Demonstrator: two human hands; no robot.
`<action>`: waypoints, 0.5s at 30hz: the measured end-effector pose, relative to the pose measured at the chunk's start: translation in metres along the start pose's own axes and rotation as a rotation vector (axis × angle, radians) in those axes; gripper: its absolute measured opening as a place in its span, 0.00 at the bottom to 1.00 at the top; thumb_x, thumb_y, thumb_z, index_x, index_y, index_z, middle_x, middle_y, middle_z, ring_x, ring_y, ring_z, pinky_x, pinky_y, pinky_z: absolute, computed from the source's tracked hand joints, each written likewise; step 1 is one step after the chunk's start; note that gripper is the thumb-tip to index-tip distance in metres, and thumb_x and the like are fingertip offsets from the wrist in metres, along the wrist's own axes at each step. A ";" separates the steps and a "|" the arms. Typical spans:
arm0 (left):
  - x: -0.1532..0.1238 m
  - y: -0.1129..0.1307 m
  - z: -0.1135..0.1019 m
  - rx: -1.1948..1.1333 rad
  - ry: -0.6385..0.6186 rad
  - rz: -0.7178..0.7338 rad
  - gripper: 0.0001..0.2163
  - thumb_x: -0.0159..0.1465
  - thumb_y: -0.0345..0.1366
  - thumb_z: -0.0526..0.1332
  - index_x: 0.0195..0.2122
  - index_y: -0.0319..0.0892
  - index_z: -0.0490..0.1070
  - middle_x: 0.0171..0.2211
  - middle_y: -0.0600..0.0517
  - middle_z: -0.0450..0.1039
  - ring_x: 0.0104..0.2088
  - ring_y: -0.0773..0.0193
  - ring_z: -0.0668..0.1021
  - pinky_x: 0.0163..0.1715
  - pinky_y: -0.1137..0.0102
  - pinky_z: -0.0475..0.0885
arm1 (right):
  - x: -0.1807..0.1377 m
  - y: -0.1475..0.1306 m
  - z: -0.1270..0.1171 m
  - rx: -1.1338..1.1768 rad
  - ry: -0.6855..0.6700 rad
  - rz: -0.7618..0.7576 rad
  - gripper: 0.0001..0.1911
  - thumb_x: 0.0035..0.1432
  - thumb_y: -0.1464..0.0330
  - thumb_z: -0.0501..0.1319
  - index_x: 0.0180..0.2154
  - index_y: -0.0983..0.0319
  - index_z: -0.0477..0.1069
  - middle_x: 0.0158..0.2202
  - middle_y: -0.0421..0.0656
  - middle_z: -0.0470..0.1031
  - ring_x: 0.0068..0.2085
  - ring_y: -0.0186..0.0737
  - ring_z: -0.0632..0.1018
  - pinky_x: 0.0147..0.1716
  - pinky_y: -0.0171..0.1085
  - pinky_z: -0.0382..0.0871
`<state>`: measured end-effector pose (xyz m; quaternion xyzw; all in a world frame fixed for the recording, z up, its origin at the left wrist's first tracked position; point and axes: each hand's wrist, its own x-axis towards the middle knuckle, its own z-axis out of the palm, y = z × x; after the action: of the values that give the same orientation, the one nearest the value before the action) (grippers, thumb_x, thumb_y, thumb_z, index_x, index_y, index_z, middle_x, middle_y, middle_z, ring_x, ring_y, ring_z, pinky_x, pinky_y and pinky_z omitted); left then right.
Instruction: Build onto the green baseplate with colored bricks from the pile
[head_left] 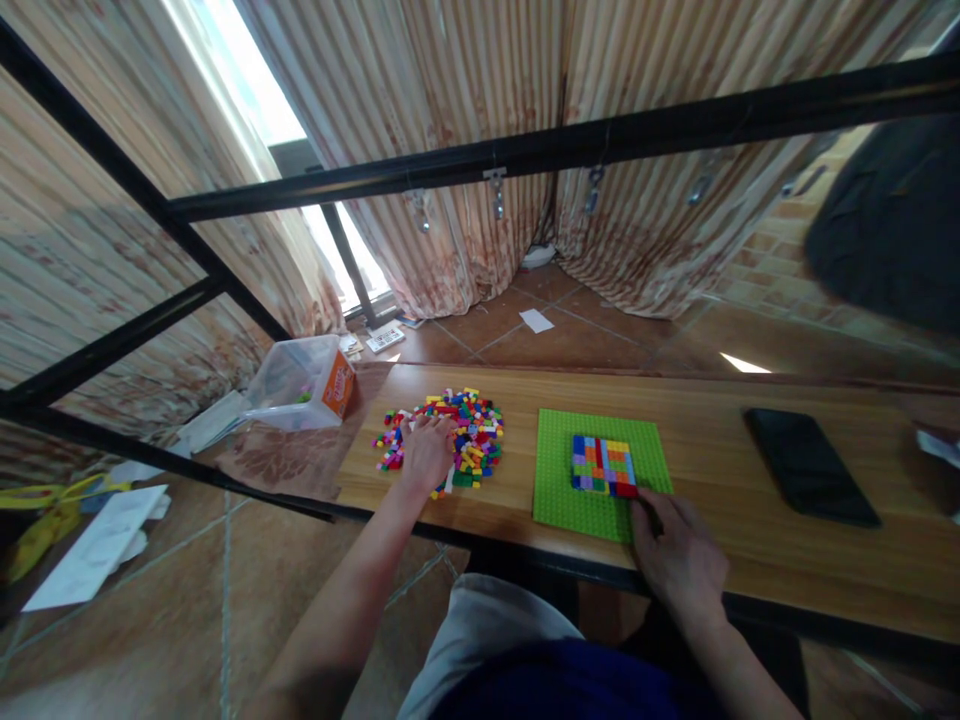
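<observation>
Fingers of the left hand (427, 452) are resting slightly spread on the loose bricks (478, 435); whether pinching one, I cannot tell. Those of the right hand (682, 552) are touching the brick block (600, 465) at five o'clock, pinch unclear. A green baseplate (555, 475) is bearing that block, bricks lying at its nine o'clock, a phone (810, 465) at three.

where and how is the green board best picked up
The green board is probably best pinched by its left edge, coming in low from the left: it lies flat, the joined bricks leave a bare margin there, and the right hand covers the near right corner.
</observation>
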<state>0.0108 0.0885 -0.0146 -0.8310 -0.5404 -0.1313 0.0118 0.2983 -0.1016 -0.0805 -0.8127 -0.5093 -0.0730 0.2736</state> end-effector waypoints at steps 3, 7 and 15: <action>-0.001 0.000 -0.002 -0.016 0.013 -0.002 0.12 0.63 0.28 0.54 0.39 0.46 0.75 0.40 0.49 0.79 0.47 0.51 0.74 0.55 0.50 0.57 | 0.000 0.000 0.000 -0.012 -0.004 0.005 0.18 0.64 0.59 0.52 0.44 0.60 0.75 0.43 0.46 0.76 0.41 0.42 0.76 0.34 0.37 0.68; -0.003 0.003 -0.005 -0.002 0.008 0.014 0.10 0.62 0.29 0.57 0.38 0.47 0.76 0.40 0.49 0.79 0.48 0.50 0.74 0.55 0.49 0.57 | 0.000 0.001 0.001 0.003 0.004 -0.011 0.18 0.63 0.59 0.52 0.44 0.60 0.75 0.43 0.47 0.76 0.42 0.43 0.76 0.34 0.37 0.67; -0.002 0.008 -0.005 0.002 -0.058 0.025 0.05 0.59 0.30 0.61 0.32 0.46 0.76 0.40 0.48 0.78 0.48 0.48 0.73 0.53 0.48 0.59 | 0.000 0.001 0.001 0.003 0.016 -0.010 0.18 0.64 0.58 0.52 0.44 0.60 0.75 0.43 0.47 0.76 0.41 0.43 0.76 0.35 0.38 0.67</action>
<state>0.0162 0.0820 -0.0089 -0.8411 -0.5303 -0.1063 -0.0012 0.2993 -0.1010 -0.0821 -0.8090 -0.5114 -0.0802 0.2786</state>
